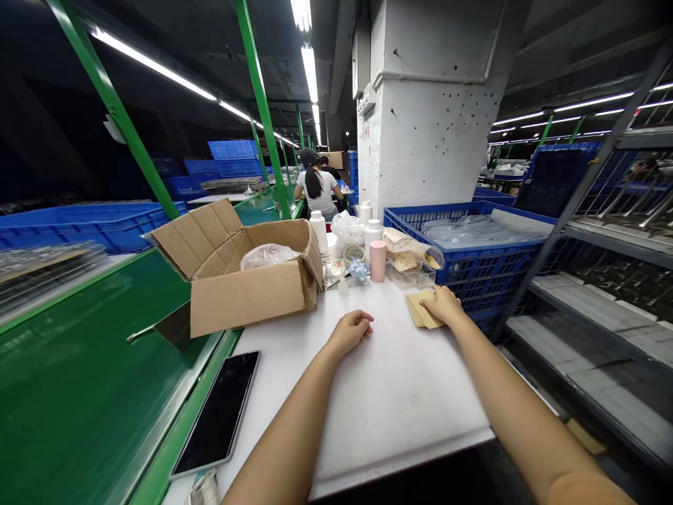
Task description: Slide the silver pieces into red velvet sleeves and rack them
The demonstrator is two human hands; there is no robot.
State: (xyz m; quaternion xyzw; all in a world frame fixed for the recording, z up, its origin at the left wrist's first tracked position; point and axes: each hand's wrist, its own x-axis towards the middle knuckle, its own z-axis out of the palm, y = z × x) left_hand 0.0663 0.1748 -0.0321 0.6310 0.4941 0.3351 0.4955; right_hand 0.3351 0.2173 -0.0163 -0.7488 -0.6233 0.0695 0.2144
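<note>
On the right of the white table [404, 393], a small fanned stack of brown paper pieces [422, 309] lies flat; I cannot tell whether they are envelopes or cards. My right hand [443, 306] grips the stack's right side, its thumb on top. My left hand [353, 332] rests above the table's middle, fingers loosely bent and nothing visible in them. Beyond the hands stand a pink bottle [377, 261] and a clear plastic box [411, 275].
An open cardboard box [252, 298] holding a clear bag [268, 256] stands at left, over the green conveyor [78, 379]. A phone [218, 414] lies at the left edge. A blue crate [463, 270] and metal rack [594, 337] flank the right. A person [318, 186] sits farther off.
</note>
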